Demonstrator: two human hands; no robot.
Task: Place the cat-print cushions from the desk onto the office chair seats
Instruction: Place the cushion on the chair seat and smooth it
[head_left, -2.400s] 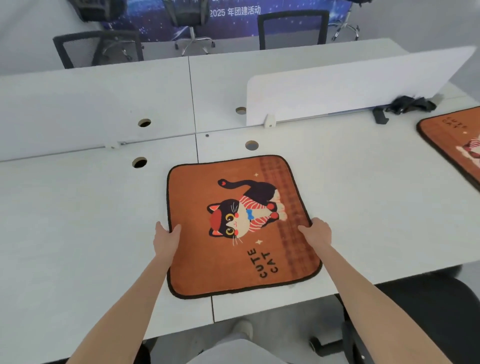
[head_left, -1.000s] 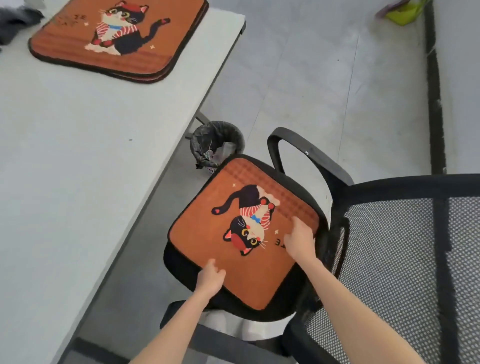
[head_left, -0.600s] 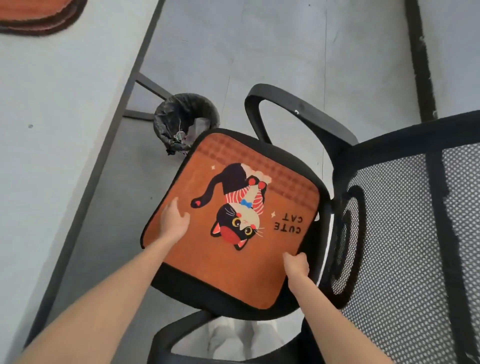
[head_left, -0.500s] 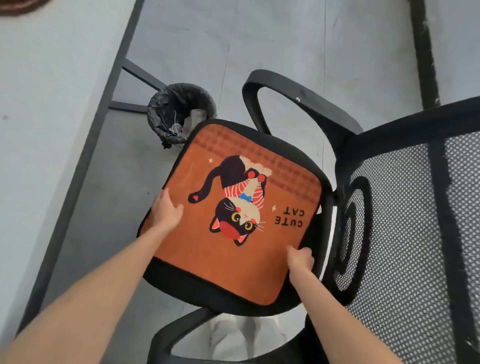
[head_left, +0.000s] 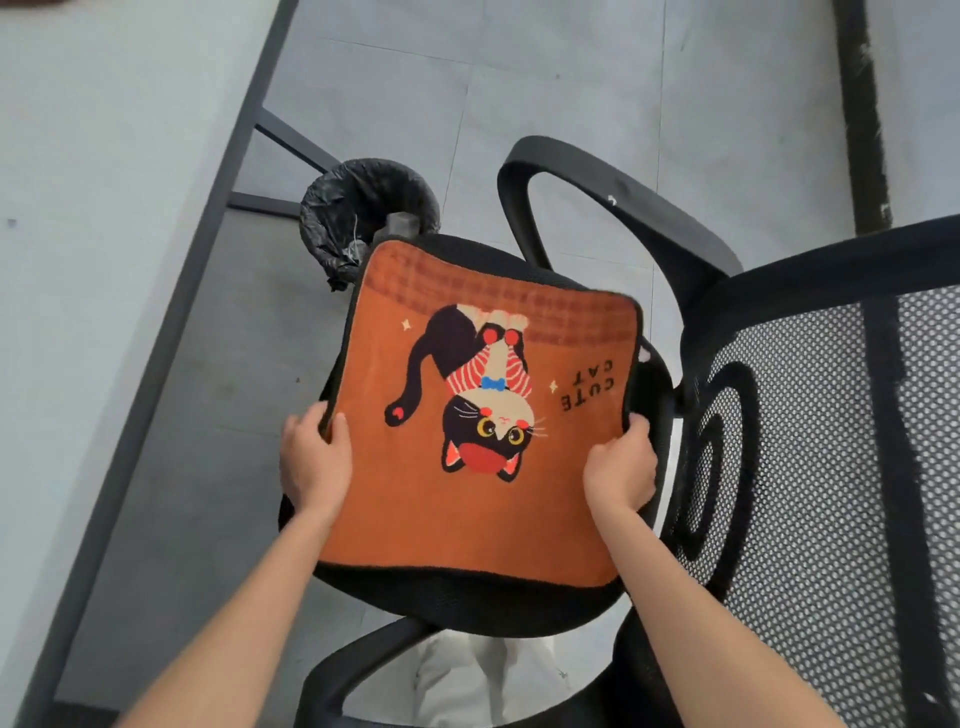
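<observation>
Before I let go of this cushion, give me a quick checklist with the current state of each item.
1. Left hand grips the cat-print cushion at its left edge: ok.
2. Right hand grips its right edge: ok.
3. Cushion over the chair seat: ok.
4. Cushion lying flat on the seat: cannot tell; its far right corner seems raised.
5. Cushion centred: not ok; bare black seat shows along the near edge.
6. Bin beyond the seat stands apart from the cushion: cannot tell.
</observation>
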